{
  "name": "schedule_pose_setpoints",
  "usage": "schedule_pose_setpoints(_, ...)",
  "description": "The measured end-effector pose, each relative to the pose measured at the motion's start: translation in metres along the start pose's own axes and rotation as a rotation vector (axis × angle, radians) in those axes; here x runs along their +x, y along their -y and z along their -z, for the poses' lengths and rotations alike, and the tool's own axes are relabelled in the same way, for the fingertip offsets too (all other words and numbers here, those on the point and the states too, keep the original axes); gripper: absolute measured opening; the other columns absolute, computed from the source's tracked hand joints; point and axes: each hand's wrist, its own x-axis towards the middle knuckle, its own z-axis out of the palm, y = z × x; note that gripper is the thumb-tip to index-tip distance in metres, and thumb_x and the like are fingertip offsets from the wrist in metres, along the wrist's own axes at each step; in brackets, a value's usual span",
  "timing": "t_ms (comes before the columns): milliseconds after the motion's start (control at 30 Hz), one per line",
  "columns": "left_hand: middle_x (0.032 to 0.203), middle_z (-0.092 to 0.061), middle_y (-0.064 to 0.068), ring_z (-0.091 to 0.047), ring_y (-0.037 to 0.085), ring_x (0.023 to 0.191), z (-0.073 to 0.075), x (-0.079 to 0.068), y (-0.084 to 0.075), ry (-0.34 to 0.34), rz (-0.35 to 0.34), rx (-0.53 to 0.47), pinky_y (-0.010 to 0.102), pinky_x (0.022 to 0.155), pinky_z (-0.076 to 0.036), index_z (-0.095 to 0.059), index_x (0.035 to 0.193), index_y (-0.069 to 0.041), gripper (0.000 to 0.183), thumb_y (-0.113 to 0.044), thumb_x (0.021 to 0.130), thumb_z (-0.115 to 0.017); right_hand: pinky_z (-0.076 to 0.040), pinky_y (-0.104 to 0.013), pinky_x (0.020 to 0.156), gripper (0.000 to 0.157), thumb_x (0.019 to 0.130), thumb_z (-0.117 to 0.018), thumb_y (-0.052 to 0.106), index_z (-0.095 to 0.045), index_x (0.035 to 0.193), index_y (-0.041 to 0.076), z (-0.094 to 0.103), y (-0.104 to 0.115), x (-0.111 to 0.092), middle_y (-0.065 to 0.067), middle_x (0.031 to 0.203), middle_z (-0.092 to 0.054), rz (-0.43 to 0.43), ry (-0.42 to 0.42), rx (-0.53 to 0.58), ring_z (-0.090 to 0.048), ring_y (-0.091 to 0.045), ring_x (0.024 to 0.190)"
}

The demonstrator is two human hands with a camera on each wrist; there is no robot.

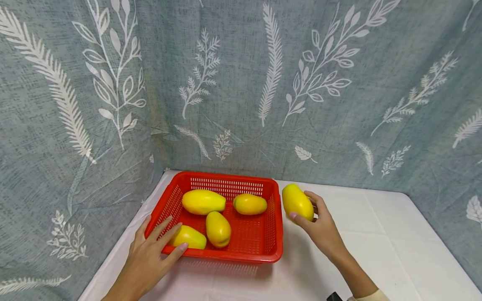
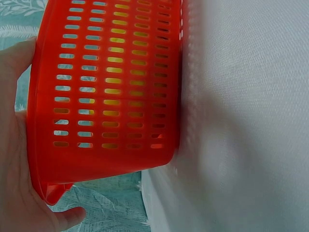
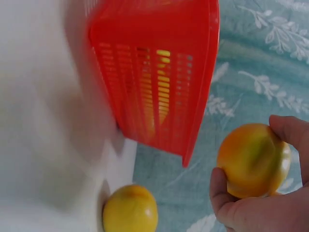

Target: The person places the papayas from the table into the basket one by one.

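Note:
My right hand (image 1: 320, 223) grips a yellow papaya (image 1: 297, 202), raised just right of the red basket (image 1: 244, 259). In the right wrist view, thumb and fingers curl round this papaya (image 3: 253, 159). My left hand (image 1: 150, 255) rests spread over the basket's front left corner, fingers lying across the rim. Under its fingertips a papaya (image 1: 192, 237) lies partly covered. Three more sit inside: a long papaya (image 1: 203, 202) at back left, a smaller papaya (image 1: 250, 204) at back right, and an upright-lying papaya (image 1: 218, 230) near the middle.
The right wrist view shows another papaya (image 3: 130, 210) on the white-covered table (image 1: 376, 242), beyond the basket's side. A leaf-patterned grey-green curtain (image 1: 241, 83) hangs along the back and both sides of the table.

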Motion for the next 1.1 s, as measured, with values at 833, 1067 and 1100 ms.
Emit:
schedule_pose_setpoints(833, 0.157, -0.052, 0.023, -0.015, 0.056, 0.153, 0.001, 0.003, -0.001, 0.012, 0.011, -0.025, 0.081, 0.116, -0.018, -0.064, 0.148, -0.013, 0.070, -0.060, 0.096, -0.068, -0.058, -0.035, 0.094, 0.077, 0.092, -0.083, 0.035, -0.042, 0.156, 0.024, -0.046, 0.022, -0.024, -0.007, 0.146, -0.052, 0.033, 0.126, 0.101, -0.054, -0.028, 0.124)
schedule_pose_setpoints(1067, 0.157, -0.052, 0.022, -0.015, 0.056, 0.153, 0.001, 0.001, 0.000, 0.010, 0.011, -0.018, 0.081, 0.116, -0.019, -0.064, 0.147, -0.013, 0.069, -0.060, 0.096, -0.068, -0.058, -0.034, 0.092, 0.077, 0.092, -0.083, 0.034, -0.043, 0.157, 0.022, -0.058, 0.025, -0.026, -0.008, 0.142, -0.055, 0.051, 0.141, 0.113, -0.056, -0.027, 0.119)
schedule_pose_setpoints(1100, 0.157, -0.052, 0.022, -0.015, 0.056, 0.153, 0.001, 0.001, 0.000, 0.009, 0.010, -0.017, 0.081, 0.116, -0.019, -0.064, 0.147, -0.013, 0.069, -0.060, 0.096, -0.068, -0.058, -0.033, 0.091, 0.078, 0.092, -0.083, 0.034, -0.043, 0.157, 0.021, -0.059, 0.026, -0.026, -0.008, 0.141, -0.055, 0.051, 0.142, 0.119, -0.057, -0.027, 0.118)
